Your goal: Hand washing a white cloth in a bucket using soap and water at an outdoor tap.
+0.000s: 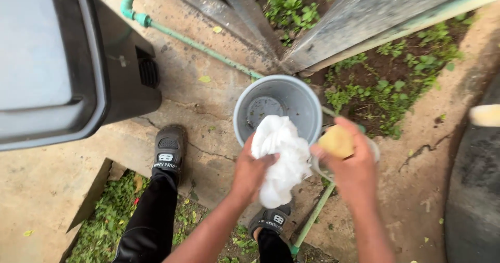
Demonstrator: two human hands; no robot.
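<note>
A: The ground here is cracked concrete [208, 93], with weeds and bare soil [388, 86] growing in the upper right of the frame. A green pipe [198, 46] is running across the slab from the upper left, and a large dark wheeled bin [67, 59] is filling the upper left corner. Two feet in black sandals are standing at the bottom, one sandal [169, 151] left of centre.

B: And what are the hands doing?

A: The left hand [250, 172] is gripping a white cloth [281, 161] in the lower centre; its fingers are curling and pressing together into the bunched fabric. The cloth is hanging just over the near rim of a grey plastic bucket [307, 104], which is standing in the centre of the frame. The right hand [351, 166] is holding a yellow sponge [337, 141], the fingers closing around it from below, just right of the bucket.

B: How will these things handle, do you think?

A: I am judging the cloth as soft and limp, and probably heavier if it is wet, so a full fist around the gathered middle is the safest hold. The sponge is looking light and squashy; it is giving under pressure, so a gentle grasp on its sides should be enough. Whether the bucket is holding water, I cannot tell surely.
</note>
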